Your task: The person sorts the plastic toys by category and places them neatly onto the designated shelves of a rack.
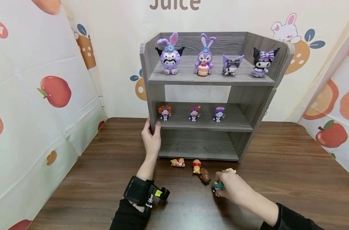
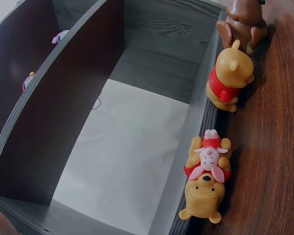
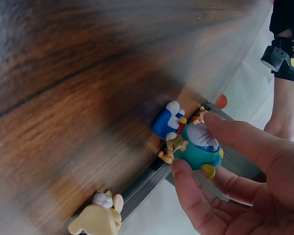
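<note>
A small blue-and-white cat figurine with a teal hood (image 3: 196, 152) is pinched between the thumb and fingers of my right hand (image 1: 234, 188), low over the table in front of the shelf. My left hand (image 1: 152, 140) grips the left side panel of a grey wooden shelf (image 1: 197, 145). Along the shelf's front base lie a yellow bear figurine with a pink piglet (image 2: 203, 196), a yellow bear in a red shirt (image 2: 230, 76) and a brown figurine (image 1: 204, 175). A cream figurine (image 3: 98, 218) lies beyond my right hand, partly hidden by it in the head view.
Three small blue cat figurines stand on the middle shelf, one in an orange mane (image 1: 164, 112). Several purple figurines line the top, including a rabbit-eared one with a cake (image 1: 204, 57). Fruit-printed cloth (image 1: 119, 64) hangs behind the brown table (image 1: 277, 172).
</note>
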`<state>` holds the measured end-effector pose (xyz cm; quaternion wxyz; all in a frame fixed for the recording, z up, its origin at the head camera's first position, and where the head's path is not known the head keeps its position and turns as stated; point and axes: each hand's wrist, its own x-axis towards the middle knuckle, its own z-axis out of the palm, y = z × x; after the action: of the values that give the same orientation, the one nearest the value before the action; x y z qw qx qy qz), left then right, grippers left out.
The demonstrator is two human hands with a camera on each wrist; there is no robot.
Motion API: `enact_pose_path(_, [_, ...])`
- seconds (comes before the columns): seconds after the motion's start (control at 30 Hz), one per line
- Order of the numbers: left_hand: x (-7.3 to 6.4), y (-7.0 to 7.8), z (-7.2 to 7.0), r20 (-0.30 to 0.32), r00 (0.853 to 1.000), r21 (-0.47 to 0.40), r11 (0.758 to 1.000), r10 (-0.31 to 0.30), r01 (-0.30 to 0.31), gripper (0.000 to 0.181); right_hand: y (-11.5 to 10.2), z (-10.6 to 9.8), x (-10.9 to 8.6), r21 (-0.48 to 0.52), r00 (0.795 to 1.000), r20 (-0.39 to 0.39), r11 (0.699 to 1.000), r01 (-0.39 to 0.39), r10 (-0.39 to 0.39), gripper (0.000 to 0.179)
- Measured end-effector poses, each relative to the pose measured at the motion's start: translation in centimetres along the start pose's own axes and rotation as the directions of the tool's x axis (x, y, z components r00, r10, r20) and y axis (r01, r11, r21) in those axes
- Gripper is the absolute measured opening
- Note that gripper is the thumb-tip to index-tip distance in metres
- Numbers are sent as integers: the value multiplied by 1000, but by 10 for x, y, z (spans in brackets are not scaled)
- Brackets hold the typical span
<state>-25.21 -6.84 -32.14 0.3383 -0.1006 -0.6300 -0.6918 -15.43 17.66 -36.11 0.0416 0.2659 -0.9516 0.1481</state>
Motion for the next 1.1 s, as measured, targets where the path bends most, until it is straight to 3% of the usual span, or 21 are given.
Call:
enact_pose_path(0.17, [0, 0, 0, -6, 1000, 4, 1000, -2, 2, 41, 3, -1, -1, 51, 999, 29, 999, 14, -15, 26])
enact_pose_path(0.57, [0, 2, 0, -3, 1000, 5, 1000, 4, -4, 40, 8, -5, -1, 54, 997, -16, 996, 73, -73, 27])
enact_pose_path(0.8, [1, 1, 0, -5, 1000, 1, 1000, 0, 0, 39, 10, -30, 2, 24, 991, -71, 993, 113, -111, 27])
enact_pose_path(1.1, [0, 1, 1, -2, 1000, 3, 1000, 2, -2, 40, 11, -70, 6, -69, 986, -126, 992, 103, -112, 28])
